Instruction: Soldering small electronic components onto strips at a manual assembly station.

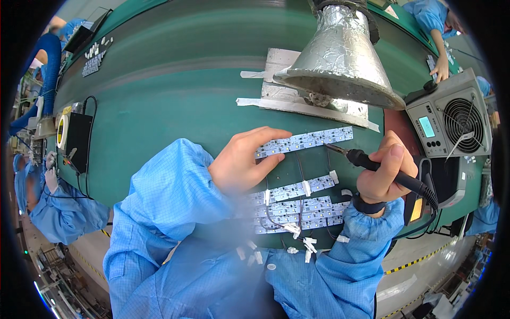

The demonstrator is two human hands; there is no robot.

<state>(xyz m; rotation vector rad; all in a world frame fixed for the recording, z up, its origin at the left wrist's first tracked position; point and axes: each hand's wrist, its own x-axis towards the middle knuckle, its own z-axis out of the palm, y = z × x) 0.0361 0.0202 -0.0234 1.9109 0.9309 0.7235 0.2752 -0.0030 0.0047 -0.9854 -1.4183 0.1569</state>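
Observation:
My left hand [245, 158] pinches the left end of a white LED circuit board strip [313, 139] between thumb and fingers. In my right hand [388, 169] is a soldering iron [366, 160], its black handle gripped by closed fingers. The metal tip meets the lower edge of the strip, right of its middle; whether it touches cannot be made out. Thin dark wires run down from the strip. Nearer to me lie several similar LED strips [297, 210] with wires and white connectors [309, 244]. A blurred patch hides part of their left side.
A foil-covered fume hood [340, 58] hangs over a taped board [276, 64] beyond my hands. At right stands a grey fan unit [451, 117] with a small screen. A black-and-white device [71, 138] sits at left on the green mat [143, 111]. Co-workers in blue sit around.

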